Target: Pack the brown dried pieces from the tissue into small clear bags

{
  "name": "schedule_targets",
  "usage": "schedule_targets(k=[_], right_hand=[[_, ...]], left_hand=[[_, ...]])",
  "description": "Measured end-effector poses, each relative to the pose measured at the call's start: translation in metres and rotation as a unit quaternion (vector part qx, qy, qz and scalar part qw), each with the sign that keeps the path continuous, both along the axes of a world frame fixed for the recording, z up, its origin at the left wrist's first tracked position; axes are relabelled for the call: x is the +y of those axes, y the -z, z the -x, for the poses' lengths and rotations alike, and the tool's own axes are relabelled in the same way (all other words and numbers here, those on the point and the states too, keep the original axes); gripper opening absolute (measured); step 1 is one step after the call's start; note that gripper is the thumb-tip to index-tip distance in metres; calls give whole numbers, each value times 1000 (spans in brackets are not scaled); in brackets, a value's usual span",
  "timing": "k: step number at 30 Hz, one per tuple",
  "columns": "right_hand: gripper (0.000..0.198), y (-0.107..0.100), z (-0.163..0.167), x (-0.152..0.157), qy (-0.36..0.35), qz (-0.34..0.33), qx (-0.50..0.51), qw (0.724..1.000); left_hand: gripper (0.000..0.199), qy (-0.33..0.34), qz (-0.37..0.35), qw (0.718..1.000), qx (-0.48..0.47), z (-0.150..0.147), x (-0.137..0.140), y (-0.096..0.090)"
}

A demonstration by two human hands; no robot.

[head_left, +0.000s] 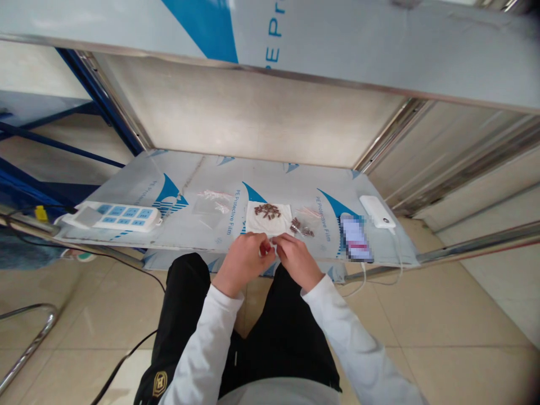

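My left hand [245,260] and my right hand [297,260] meet at the shelf's front edge, fingertips almost touching. Both have their fingers pinched; whatever sits between them is too small to make out. Just beyond them, a white cloth or paper sheet [253,226] lies flat and carries a pile of small brown cylindrical pieces [267,211]. To the right of the sheet, a clear plastic bag [304,226] holds more brown pieces. Several clear, thin plastic bags [211,211] lie to the left.
A white power strip [130,216] lies at the shelf's left end. On the right are a phone [355,239] with a blurred screen and a white power bank [377,211], both with cables hanging over the edge. An upper shelf [337,50] overhangs the film-covered lower shelf [189,233].
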State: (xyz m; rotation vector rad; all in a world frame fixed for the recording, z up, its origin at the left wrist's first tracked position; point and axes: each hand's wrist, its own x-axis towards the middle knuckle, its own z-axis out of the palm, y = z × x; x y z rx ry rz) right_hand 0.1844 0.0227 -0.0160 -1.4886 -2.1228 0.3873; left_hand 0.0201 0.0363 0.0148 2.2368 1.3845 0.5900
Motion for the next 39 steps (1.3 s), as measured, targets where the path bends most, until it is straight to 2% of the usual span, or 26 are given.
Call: schedule_targets(k=[1, 4, 5, 6, 7, 10, 13, 15, 16, 19, 22, 29, 39], right_hand=[[22, -2, 1, 1, 18, 12, 36, 999], [14, -10, 5, 3, 51, 55, 148, 986], [16, -13, 6, 3, 49, 67, 168, 982], [15, -15, 8, 2, 40, 74, 176, 981], [13, -17, 10, 2, 26, 78, 175, 981], [12, -14, 9, 9, 2, 61, 180, 982], [22, 4, -3, 37, 100, -6, 162, 982], [21, 21, -14, 66, 173, -13, 80, 982], [20, 30, -19, 81, 180, 0, 45, 983], [26, 52, -26, 119, 154, 40, -18, 987], [23, 64, -26, 137, 134, 63, -70, 987], [21, 69, -21, 143, 153, 82, -158, 972], [17, 63, -26, 146, 142, 89, -174, 970]], left_hand=[[14, 32, -21, 999, -22, 2, 1, 0], [74, 68, -61, 993, -70, 4, 4, 10], [87, 75, -59, 992, -80, 3, 5, 15], [89, 79, -50, 992, -89, 2, 6, 21], [81, 78, -40, 991, -100, -1, 8, 26], [41, 38, -14, 987, -154, -7, 13, 39], [22, -36, -17, 978, -207, -6, 18, 47], [20, -78, -20, 972, -219, -2, 22, 51], [21, -92, -20, 971, -221, 0, 23, 52], [29, -116, -21, 967, -225, 5, 24, 54], [35, -130, -26, 965, -228, 8, 24, 53], [32, -142, -5, 959, -246, 13, 28, 58], [26, -141, 18, 958, -248, 13, 29, 65]])
